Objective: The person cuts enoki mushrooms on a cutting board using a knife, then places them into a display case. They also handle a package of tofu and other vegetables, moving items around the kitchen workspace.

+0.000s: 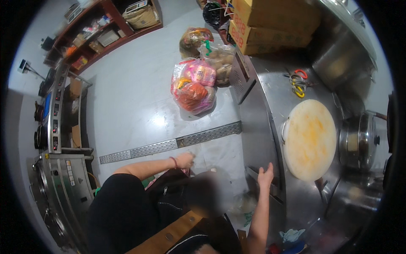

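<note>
My left hand (185, 160), with a dark red bracelet at its wrist, hangs over the pale floor just below the metal drain grate (152, 149). Its fingers look curled, and whether they hold anything is unclear. Beside the steel counter (279, 111), my right hand (265, 175) has its thumb and fingers apart, with nothing in them. A round white chopping board (310, 139) with orange stains lies on that counter. Scissors with red handles (300, 74) and scissors with yellow handles (298, 90) lie farther back on it. A dark apron with brown straps (180, 225) covers my front.
Filled plastic bags (193, 92) stand on the floor ahead. Cardboard boxes (250, 38) are stacked at the upper right. A lidded steel pot (358, 141) stands right of the board. Along the left are a burner range (55, 111), a steel appliance (68, 181) and a red-brown shelf (123, 23).
</note>
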{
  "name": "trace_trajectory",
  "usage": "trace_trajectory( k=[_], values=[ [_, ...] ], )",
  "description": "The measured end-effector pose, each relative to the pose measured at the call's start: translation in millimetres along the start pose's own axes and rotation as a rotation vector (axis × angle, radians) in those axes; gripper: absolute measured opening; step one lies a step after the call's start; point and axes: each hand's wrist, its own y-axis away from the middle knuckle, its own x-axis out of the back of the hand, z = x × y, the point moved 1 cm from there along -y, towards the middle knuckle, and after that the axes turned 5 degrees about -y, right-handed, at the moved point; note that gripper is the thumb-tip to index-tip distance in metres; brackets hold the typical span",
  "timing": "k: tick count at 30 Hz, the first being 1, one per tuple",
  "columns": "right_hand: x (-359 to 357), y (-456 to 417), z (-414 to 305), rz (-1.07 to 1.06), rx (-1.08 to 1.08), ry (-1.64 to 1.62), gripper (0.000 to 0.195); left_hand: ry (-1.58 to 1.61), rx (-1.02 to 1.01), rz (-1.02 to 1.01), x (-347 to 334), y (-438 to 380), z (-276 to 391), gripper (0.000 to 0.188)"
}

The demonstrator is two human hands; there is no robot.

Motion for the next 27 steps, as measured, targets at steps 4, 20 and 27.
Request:
trace_trajectory(
  k=[4, 20, 27],
  values=[
    [10.8, -20.4, 11.2, 0.073, -0.073, 0.147, 0.064, -0.165, 0.17, 0.126, 32.0, 39.7, -57.8, 0.037],
    [-177.0, -131.3, -151.7, -0.338, 0.187, 0.092, 0.04, 0.458, 0.262, 0.482, 162.6, -40.1, -228.7, 0.033],
    [-338.0, -233.2, -286.5, -0.624, 0.287, 0.197, 0.037, 0.553, 0.208, 0.478, 247.8, -92.8, -306.7, 0.029]
  ],
)
